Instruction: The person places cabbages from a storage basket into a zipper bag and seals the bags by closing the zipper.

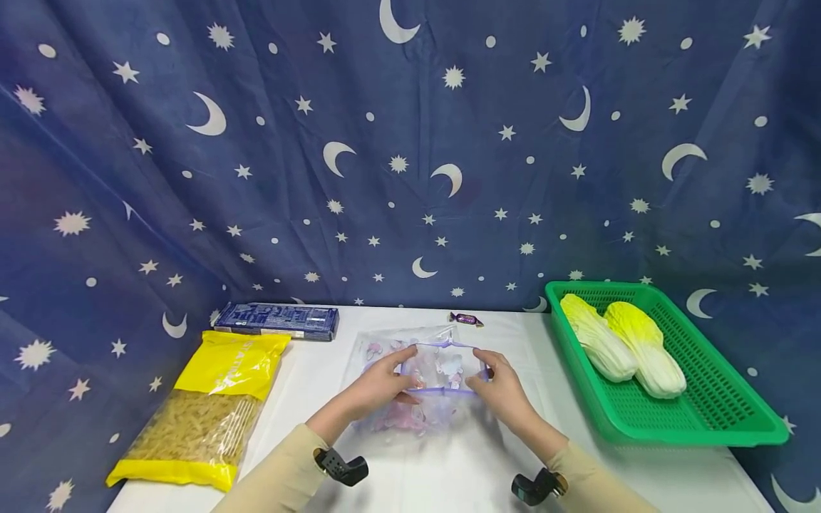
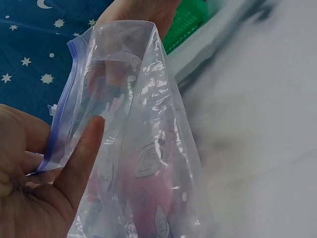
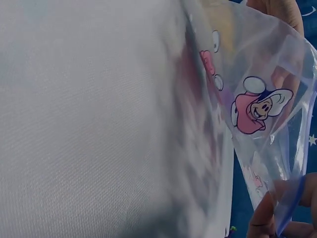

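Observation:
Both hands hold a clear zip bag point(image 1: 437, 369) by opposite ends of its purple-edged mouth, which is spread apart above the white table. My left hand point(image 1: 383, 381) grips the left end, and in the left wrist view one finger point(image 2: 85, 157) extends along the bag's side. At the right end, my right hand point(image 1: 502, 388) pinches the rim; in the right wrist view its fingers point(image 3: 263, 213) close on the purple strip. Pink-and-white cartoon figures point(image 3: 252, 110) are printed on the bag. More clear printed plastic point(image 1: 373, 345) lies on the table behind it.
A yellow-ended pasta bag point(image 1: 192, 420) lies at the left, with a dark blue box point(image 1: 279, 320) behind it. A purple-wrapped candy point(image 1: 466, 320) lies at the back. On the right, a green basket point(image 1: 699, 432) holds two Chinese cabbages point(image 1: 644, 349). A starry curtain hangs behind.

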Motion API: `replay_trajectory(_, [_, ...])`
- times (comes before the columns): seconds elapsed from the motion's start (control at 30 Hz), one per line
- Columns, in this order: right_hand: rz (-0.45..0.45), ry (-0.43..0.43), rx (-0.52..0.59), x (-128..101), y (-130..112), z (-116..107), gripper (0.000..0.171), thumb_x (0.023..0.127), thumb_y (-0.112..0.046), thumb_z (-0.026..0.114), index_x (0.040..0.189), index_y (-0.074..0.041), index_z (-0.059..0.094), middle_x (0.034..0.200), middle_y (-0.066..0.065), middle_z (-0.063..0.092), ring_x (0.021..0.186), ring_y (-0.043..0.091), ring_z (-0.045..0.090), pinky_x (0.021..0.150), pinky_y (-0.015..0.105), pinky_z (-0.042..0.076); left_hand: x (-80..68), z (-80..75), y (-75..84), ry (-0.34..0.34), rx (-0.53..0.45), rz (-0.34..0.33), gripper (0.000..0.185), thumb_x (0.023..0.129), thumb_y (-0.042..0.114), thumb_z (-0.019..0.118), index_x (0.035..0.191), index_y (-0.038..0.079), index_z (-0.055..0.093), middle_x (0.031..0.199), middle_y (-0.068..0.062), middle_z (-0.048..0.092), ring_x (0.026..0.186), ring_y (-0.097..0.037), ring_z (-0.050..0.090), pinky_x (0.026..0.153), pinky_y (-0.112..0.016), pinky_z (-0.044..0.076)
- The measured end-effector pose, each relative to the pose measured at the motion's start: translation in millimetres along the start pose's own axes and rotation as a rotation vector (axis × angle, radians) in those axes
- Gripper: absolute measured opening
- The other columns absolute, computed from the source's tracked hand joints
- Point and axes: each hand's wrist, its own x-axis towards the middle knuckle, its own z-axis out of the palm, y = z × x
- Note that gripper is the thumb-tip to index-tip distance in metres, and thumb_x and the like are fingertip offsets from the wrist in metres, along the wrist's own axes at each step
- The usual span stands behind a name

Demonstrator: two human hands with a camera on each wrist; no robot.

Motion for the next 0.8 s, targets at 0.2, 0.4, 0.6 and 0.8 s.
replay_trajectory(0.2, [0.016,-0.002,-0.047,4,2,-1,0.067,0.080,0.011,0.067,0.144,0.006,0.052,0.142,0.024,0.046,0.111,0.033,0.056,0.089,0.036,0.056,4.1,3.9,0.5,0.068,0.081,0.045,0.065,0.094,0.002,0.066,0.154,-0.001,0.041,0.157,-0.023,0.038,0.093,-0.024,0.068,0.074,-0.030,0.061])
replay_trajectory(0.4, [-0.058,-0.018,-0.141,6,4,-1,0.079,0.071,0.019,0.056,0.148,0.008,0.046,0.139,0.026,0.041,0.077,0.018,0.048,0.057,0.022,0.042,6.7,5.6,10.0,0.096,0.440,0.174,0.059,0.091,-0.011,0.050,0.150,-0.006,0.046,0.157,-0.022,0.039,0.090,-0.022,0.064,0.064,-0.023,0.057])
replay_trajectory(0.6, [-0.053,-0.032,-0.124,4,3,-2,0.080,0.072,0.017,0.056,0.150,0.008,0.043,0.142,0.026,0.040,0.084,0.020,0.050,0.061,0.023,0.045,7.1,4.0,9.7,0.034,0.373,0.143,0.054,0.097,-0.009,0.049,0.150,-0.006,0.045,0.159,-0.022,0.037,0.094,-0.024,0.064,0.067,-0.025,0.060])
replay_trajectory(0.8, [-0.016,-0.034,0.037,0,-2,-8,0.063,0.084,0.009,0.057,0.146,0.009,0.048,0.147,0.020,0.043,0.108,0.027,0.052,0.080,0.028,0.052,8.4,-3.8,6.7,0.020,0.148,0.067,0.062,0.098,0.001,0.060,0.155,-0.004,0.037,0.157,-0.027,0.037,0.087,-0.019,0.064,0.078,-0.032,0.061])
